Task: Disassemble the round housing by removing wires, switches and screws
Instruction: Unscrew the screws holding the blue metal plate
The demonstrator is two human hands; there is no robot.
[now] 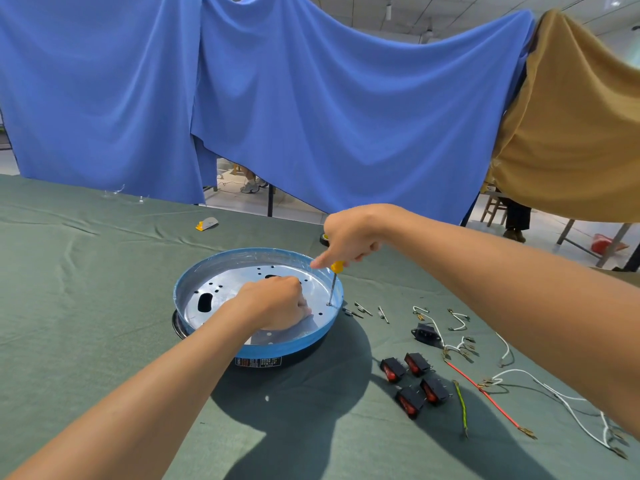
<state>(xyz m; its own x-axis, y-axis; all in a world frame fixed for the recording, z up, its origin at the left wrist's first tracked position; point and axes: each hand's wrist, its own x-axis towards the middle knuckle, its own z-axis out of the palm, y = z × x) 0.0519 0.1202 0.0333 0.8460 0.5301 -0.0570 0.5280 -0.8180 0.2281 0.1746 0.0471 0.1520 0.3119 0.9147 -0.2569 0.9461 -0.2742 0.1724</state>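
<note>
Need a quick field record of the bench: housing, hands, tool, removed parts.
housing: round blue-rimmed metal housing on green cloth-covered table
left hand: left hand rests curled on the housing's silver floor; contents hidden
right hand: right hand grips yellow-handled screwdriver, tip on floor near right rim
switches: four black rocker switches with red buttons, right of housing
wires: loose white, red and yellow-green wires beside them
screws: small metal screws outside right rim

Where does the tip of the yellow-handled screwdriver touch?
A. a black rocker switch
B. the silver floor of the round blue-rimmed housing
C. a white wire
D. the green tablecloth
B: the right hand holds the yellow-handled screwdriver nearly upright, its tip on the silver floor of the round blue-rimmed housing, near its right side.
</note>
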